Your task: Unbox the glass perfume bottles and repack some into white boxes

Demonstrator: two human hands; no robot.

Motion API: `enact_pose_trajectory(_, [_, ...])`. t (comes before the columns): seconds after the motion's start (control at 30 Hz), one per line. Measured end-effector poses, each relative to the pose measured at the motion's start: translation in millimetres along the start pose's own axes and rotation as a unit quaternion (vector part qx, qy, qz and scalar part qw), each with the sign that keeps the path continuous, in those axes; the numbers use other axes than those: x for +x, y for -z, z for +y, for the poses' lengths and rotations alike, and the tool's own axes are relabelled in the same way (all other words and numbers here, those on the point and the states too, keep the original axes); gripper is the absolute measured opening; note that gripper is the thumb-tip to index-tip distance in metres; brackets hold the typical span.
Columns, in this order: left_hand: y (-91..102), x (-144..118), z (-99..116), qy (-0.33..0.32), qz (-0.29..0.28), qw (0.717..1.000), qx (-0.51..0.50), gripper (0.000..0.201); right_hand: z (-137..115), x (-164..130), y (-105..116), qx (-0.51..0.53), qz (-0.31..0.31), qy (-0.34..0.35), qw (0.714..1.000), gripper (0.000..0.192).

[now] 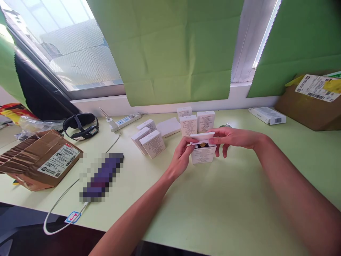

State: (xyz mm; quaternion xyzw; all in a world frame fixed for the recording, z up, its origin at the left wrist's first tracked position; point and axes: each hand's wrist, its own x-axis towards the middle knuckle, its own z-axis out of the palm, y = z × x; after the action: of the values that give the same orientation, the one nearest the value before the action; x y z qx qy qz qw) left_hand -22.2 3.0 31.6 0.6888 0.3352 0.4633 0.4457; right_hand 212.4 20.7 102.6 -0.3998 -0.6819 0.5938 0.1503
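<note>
- Fingers (189, 146) of your left hand (182, 158) pinch the left top edge of the small white box (203, 153), thumb and fingertips closed on it.
- Fingers (218, 140) of your right hand (234, 138) pinch the box's open lid flap (202, 136) from the right, thumb under, other fingers curled down behind the box.
- Small white box stands upright on the tabletop (218, 206), near the middle, flap lifted; gold round cap (203, 144) shows inside the opening. What the cap belongs to you cannot tell.
- Just behind your hands: three upright white boxes (197, 122) in a tight cluster, printed text facing you.
- Left of those: a flat white box (168, 127) lying down, then three more white boxes (148, 139) leaning together, well apart from the one you hold.
- Small silvery object (226, 125) partly hidden behind your right hand; too small to tell.
- Back edge: white power strip (126, 121) with a white cable (64, 202) running down the left side to the front edge.
- Left side: black headband-like device (81, 127), taped cardboard parcel (37, 160) with shipping label, pixelated dark patch beside it.
- Right side: flat white carton (268, 115) with barcode, brown cardboard box (310, 101) with label at the far corner.
- Green paper sheets (173, 53) cover the window behind the tabletop.
</note>
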Motion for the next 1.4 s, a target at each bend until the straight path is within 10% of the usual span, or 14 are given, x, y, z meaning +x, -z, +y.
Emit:
enact_pose_trajectory(0.53, [-5.2, 0.5, -0.8, 0.012, 0.029, 0.991, -0.133, 0.029, -8.4, -1.2, -2.9, -0.07, 0.018, -0.019, 0.997, 0.061])
enact_pose_trajectory(1.4, [0.5, 0.1, 3.4, 0.031, -0.008, 0.999, -0.031, 0.036, -22.5, -3.1, -10.4, -0.194, 0.026, 0.028, 0.98, 0.05])
